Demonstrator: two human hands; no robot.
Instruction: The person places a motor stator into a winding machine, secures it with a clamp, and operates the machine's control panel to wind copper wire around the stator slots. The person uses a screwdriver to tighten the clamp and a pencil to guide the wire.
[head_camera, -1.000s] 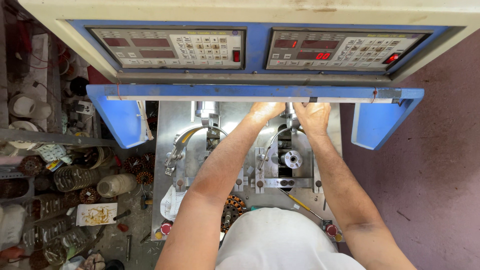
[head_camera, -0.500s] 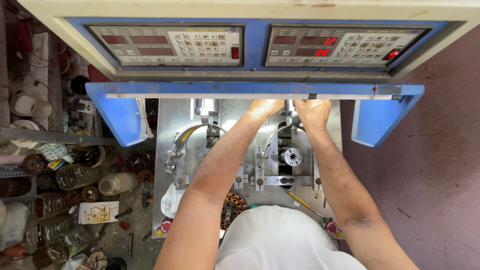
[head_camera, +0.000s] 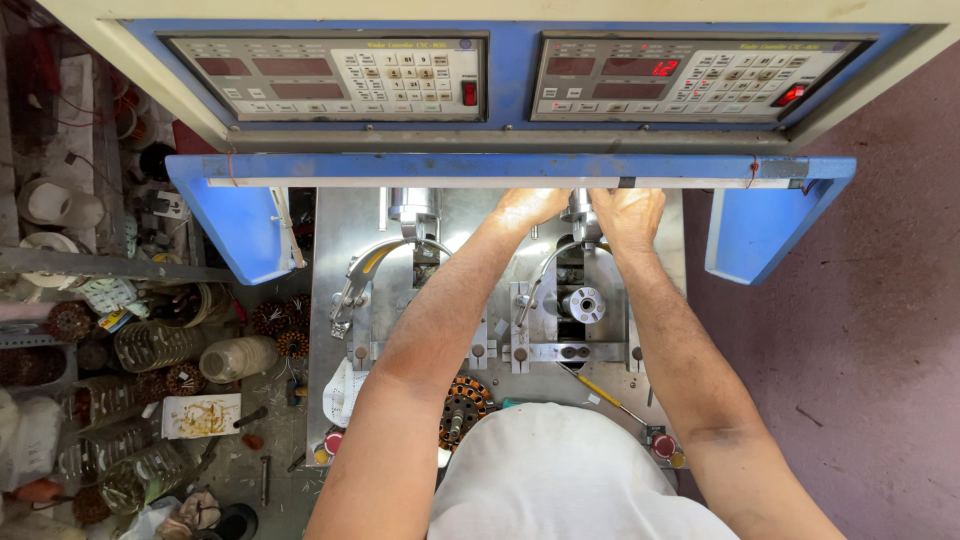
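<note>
Workshop, steel machine desk under blue control panel | your left hand and right hand at 12 o'clock, side by side, both curled on winding spindle | copper-wound stator at 6 o'clock, beside your left forearm.

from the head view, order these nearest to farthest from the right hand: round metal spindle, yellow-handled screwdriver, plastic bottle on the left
From the right hand:
1. round metal spindle, just below it on the machine plate
2. yellow-handled screwdriver, lower, near the person's body
3. plastic bottle, far left, off the plate
</note>
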